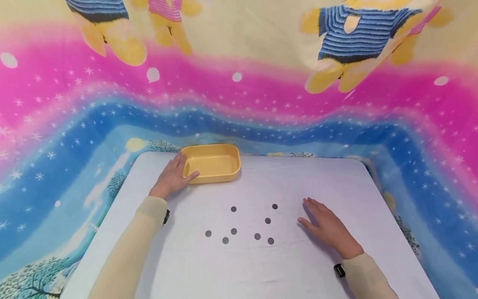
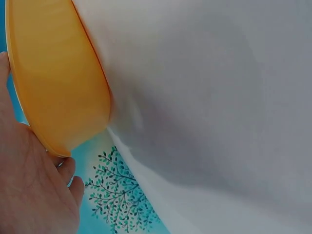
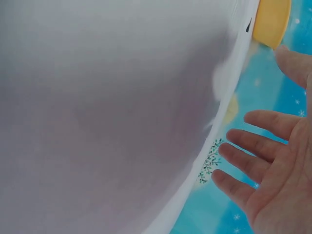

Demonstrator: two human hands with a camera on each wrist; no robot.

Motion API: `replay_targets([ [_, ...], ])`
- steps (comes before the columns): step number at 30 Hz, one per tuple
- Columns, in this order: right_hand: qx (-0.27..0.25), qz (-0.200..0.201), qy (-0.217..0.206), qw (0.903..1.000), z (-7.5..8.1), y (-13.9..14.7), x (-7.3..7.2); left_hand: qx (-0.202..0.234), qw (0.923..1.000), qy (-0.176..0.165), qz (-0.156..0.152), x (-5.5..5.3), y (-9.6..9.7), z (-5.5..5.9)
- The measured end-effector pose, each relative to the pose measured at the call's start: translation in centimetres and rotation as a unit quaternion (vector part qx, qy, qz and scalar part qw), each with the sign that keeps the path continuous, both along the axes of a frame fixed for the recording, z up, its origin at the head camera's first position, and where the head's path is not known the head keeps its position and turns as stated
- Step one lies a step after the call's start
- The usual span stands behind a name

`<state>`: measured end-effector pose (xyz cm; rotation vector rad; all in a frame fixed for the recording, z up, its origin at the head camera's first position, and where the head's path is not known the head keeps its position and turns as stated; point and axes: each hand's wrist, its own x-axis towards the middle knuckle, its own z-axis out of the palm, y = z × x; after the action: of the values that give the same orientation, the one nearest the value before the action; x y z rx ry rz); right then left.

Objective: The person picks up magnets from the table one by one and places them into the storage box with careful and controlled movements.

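Note:
A yellow rectangular container (image 1: pixel 214 164) with rounded corners stands at the back left of the white table. My left hand (image 1: pixel 173 174) holds its left end, the thumb at the front rim and the fingers along the side; the left wrist view shows fingertips (image 2: pixel 67 168) at the end of the container. Several small dark grey round discs (image 1: pixel 233 231) lie scattered flat on the middle of the table. To their right, my right hand (image 1: pixel 326 224) is spread and holds nothing, its fingers (image 3: pixel 253 146) apart in the right wrist view.
White cloth covers the table (image 1: pixel 298 178), whose back edge runs just behind the container. A patterned curtain (image 1: pixel 261 95) in pink, blue and cream hangs around the back and sides. Dark straps (image 1: pixel 339 270) show at the wrists.

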<state>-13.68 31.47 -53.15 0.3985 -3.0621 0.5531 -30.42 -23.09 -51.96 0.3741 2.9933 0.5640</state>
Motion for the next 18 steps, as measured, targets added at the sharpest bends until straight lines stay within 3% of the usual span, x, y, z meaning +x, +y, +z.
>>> replay_targets([
  [9, 0.009, 0.02, 0.034, 0.9992, 0.4, -0.4, 0.0, 0.008, 0.9998, 0.009, -0.013, 0.5, 2.0, -0.4],
  [18, 0.024, 0.055, 0.068, 0.9959, 0.5, -1.5, -1.1, 0.003, 0.9996, 0.014, -0.023, 1.3, 3.8, -0.4],
])
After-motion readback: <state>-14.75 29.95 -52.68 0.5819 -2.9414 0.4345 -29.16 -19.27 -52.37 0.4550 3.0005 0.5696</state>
